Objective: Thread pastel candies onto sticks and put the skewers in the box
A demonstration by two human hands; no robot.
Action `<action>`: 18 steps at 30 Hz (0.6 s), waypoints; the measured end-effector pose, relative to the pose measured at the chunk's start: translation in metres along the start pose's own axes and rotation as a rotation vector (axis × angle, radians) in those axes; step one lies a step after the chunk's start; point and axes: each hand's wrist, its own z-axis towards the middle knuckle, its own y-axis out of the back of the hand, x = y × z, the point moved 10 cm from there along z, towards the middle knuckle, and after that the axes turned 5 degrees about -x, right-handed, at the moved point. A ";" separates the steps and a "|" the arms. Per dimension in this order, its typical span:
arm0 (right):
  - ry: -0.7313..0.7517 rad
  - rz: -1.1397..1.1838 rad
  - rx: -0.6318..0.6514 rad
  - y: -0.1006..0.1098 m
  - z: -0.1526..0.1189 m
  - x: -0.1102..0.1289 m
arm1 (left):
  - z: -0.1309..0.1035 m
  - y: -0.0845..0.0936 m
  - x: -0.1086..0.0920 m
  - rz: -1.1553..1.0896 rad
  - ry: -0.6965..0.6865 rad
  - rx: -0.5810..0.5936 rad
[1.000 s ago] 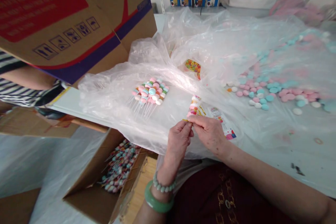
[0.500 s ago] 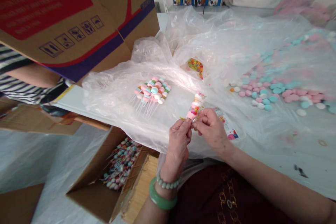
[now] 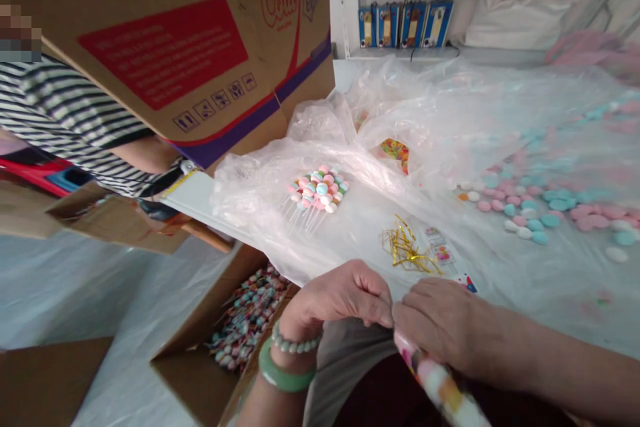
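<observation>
My right hand (image 3: 440, 323) is closed around a wrapped candy skewer (image 3: 433, 377), a row of pink, white and yellow pieces in printed clear film. It tilts toward the bottom of the view, its far end blurred. My left hand (image 3: 350, 297), with a bead bracelet and a green bangle at the wrist, pinches at the skewer's near end; the exact spot is hidden between the fingers. Just beyond both hands lie several gold twist ties (image 3: 407, 250) and a printed clear wrapper (image 3: 440, 248). Farther left is a bunch of candy skewers (image 3: 320, 188) on white sticks.
Clear plastic sheeting (image 3: 350, 240) covers the table. Loose pink, blue and white candies (image 3: 530, 213) are spread at the right. A big cardboard box (image 3: 210, 100) stands at the left, a person in a striped top (image 3: 75, 100) behind it. Below, an open carton (image 3: 200, 380) holds finished skewers.
Both hands have drawn the wrapped skewer down toward my lap, and it now points downward instead of up. The gold twist ties have come into full sight. My view has tilted up.
</observation>
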 end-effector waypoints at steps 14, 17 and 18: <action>-0.349 0.806 -0.550 0.013 0.062 -0.071 | -0.013 0.066 0.001 -0.279 -0.317 -0.997; -0.126 0.354 -0.584 0.026 0.051 -0.049 | 0.014 0.024 0.032 -0.628 0.004 -0.336; -0.067 0.215 -0.520 0.023 0.049 -0.041 | 0.012 0.013 0.037 -0.660 0.065 -0.202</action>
